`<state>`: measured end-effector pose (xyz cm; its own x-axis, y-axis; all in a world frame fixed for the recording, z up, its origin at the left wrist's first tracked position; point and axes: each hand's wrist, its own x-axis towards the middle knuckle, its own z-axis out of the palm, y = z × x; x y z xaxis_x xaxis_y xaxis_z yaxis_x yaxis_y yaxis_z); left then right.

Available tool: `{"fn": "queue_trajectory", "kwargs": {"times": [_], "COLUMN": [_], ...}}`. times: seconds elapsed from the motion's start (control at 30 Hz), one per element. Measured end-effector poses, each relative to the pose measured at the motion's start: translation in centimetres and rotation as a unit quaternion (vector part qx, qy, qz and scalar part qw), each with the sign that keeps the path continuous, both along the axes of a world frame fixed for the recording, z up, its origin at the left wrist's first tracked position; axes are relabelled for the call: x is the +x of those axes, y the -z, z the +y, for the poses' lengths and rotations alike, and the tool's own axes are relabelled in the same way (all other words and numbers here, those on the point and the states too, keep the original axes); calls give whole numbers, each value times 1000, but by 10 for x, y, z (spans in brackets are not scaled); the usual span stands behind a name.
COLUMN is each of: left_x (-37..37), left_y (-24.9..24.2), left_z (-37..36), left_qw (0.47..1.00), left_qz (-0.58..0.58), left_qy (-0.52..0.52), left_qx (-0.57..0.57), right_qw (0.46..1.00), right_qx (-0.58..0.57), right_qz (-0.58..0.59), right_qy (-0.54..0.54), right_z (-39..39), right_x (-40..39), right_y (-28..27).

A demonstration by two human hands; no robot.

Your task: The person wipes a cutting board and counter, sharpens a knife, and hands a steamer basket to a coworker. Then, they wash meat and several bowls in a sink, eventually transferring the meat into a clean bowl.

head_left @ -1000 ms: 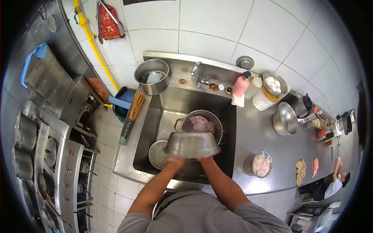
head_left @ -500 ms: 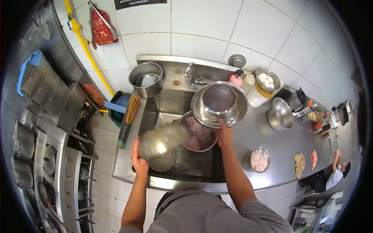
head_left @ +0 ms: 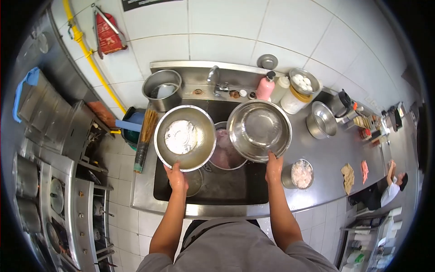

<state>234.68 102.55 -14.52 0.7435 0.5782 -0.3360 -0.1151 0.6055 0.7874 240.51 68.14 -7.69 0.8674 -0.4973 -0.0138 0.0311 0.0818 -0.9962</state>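
My left hand (head_left: 177, 177) grips the near rim of a stainless steel bowl (head_left: 185, 136), raised and tilted over the left side of the sink (head_left: 235, 190). A second steel bowl (head_left: 260, 129) is in my right hand (head_left: 273, 168), held by its near rim above the sink's right edge. Between and below the bowls stands a round metal pot with pale pink raw meat (head_left: 222, 152) in it, partly hidden by both. Another round metal container (head_left: 195, 183) sits in the sink beneath the left bowl, mostly covered.
A deep pot (head_left: 163, 103) stands left of the faucet (head_left: 215, 79). Along the right are a pink pump bottle (head_left: 265, 86), a bowl of eggs (head_left: 302, 81), a steel pot (head_left: 321, 120) and a container of pale pink pieces (head_left: 302, 174). A person (head_left: 389, 188) is at far right.
The left bowl, blurred by motion earlier, has come up and right and now shows clearly. The right bowl has shifted slightly and tipped. The camera view has moved a little.
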Motion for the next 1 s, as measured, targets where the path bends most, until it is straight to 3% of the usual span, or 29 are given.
{"fn": "queue_trajectory", "kwargs": {"times": [0.07,0.2,0.33,0.4,0.5,0.6,0.67,0.73,0.8,0.83,0.87,1.0], "left_x": [2,-8,-16,-21,-33,-41,-53,-57,-66,-71,-70,-89], "left_y": [3,-8,10,18,32,24,-30,-32,-43,-49,-35,-79], "left_z": [-11,-40,-63,-55,3,38,14,-7,-56,-82,-97,-174], "left_qw": [1000,988,982,971,993,998,997,992,969,961,965,977], "left_qz": [-13,79,-14,152,70,-13,18,21,-1,5,38,32], "left_qy": [2,129,190,111,63,53,79,123,228,251,249,208], "left_qx": [23,13,-10,146,75,-11,-16,-31,-91,-120,-69,42], "right_qw": [987,979,991,985,997,994,992,986,968,943,944,912], "right_qx": [-3,11,36,-29,56,16,-16,-77,-67,-124,-119,-48], "right_qz": [115,168,78,126,35,98,102,7,-23,-67,-69,-93], "right_qy": [-110,-114,-100,-118,-31,-44,-69,-149,-242,-302,-299,-397], "right_z": [-18,16,38,21,1,-19,-17,-10,-9,-15,-24,-85], "right_x": [-6,-19,-26,-29,-46,-58,-76,-90,-102,-107,-113,-126], "right_y": [-8,-13,-9,-4,1,25,7,11,6,3,-6,-53]}}
